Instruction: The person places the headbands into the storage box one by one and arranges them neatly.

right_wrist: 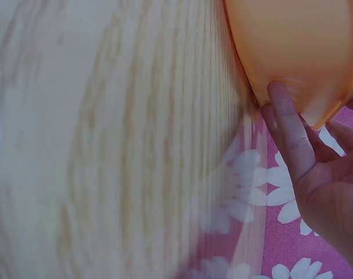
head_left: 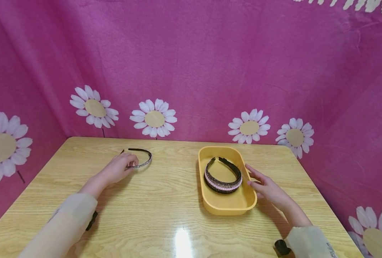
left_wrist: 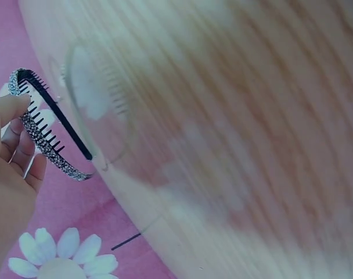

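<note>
My left hand [head_left: 121, 167] pinches a thin headband [head_left: 145, 163] between thumb and fingers, at the left of the table. In the left wrist view this headband [left_wrist: 46, 142] shows a silvery, glittering outer face and black comb teeth inside. A yellow plastic bin [head_left: 227, 211] stands right of the table's middle. Inside it lie stacked headbands [head_left: 223, 184], dark and glittery, with a pink band among them. With fairly straight fingers, my right hand [head_left: 269, 190] touches the bin's right side. The right wrist view shows a fingertip against the bin wall [right_wrist: 298, 46].
The light wood table [head_left: 165, 193] reflects a bright patch of light near its front. A magenta cloth [head_left: 191, 71] with white daisies hangs behind the table and along both sides.
</note>
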Available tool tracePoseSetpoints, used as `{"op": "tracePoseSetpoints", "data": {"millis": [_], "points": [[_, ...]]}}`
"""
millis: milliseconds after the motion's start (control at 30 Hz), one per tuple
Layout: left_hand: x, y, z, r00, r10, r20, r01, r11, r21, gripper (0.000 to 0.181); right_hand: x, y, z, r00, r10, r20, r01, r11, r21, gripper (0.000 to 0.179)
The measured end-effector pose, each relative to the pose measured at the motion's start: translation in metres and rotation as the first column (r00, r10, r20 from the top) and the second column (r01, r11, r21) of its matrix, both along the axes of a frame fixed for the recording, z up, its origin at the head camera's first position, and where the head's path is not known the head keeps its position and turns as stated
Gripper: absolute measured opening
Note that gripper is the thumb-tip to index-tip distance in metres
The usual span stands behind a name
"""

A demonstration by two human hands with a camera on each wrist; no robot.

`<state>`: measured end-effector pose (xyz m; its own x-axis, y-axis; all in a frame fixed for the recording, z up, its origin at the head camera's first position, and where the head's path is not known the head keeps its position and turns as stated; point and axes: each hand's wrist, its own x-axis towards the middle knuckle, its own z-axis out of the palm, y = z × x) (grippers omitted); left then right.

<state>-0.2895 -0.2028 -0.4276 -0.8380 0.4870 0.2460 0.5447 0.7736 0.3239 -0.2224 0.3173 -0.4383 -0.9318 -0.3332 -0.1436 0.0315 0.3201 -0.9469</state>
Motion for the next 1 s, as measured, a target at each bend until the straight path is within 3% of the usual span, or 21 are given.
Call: {"op": "tracePoseSetpoints", "data": {"millis": [800,1000], "points": [[0.026,0.034,0.034,0.997,0.002,-0.078,0.004,0.996,0.087,0.016,-0.001,0.001,-0.002,1.0,0.003,-0.001,-0.003,1.0,-0.002,0.065],[0.035,0.043,0.045,0.992,-0.008,-0.125,0.022,0.993,0.115,0.019,-0.001,0.001,-0.002,1.0,0.0,0.001,0.0,1.0,0.005,0.064]]}}
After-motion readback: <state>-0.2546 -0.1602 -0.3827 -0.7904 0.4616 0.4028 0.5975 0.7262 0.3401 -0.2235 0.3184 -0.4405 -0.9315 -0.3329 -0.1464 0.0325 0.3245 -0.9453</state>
